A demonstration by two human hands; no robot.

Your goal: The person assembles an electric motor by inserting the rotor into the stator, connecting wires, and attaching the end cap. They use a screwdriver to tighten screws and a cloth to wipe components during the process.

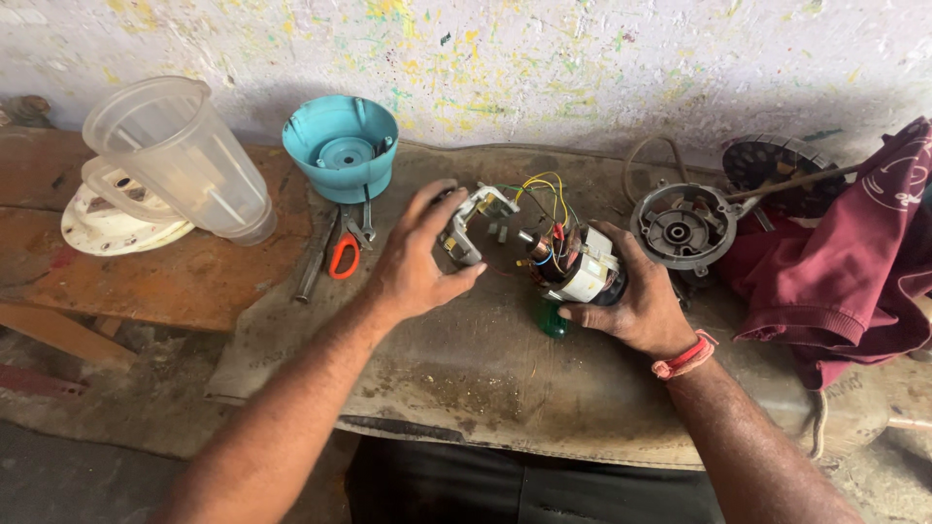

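An electric motor (573, 264) with copper windings and coloured wires (546, 194) lies over the middle of the workbench cloth (485, 369). My right hand (636, 306) grips its white body from the right. My left hand (413, 262) clasps the grey metal bracket (473, 225) at the motor's left end. A green screwdriver handle (550, 318) pokes out below the motor, under my right hand.
A clear plastic jug (175, 160) lies tilted on a white round base (107, 225) at the left. A teal housing (342, 146) stands behind red-handled pliers (343, 254) and other tools. A grey round motor plate (682, 228) and a maroon shirt (854, 252) sit at the right.
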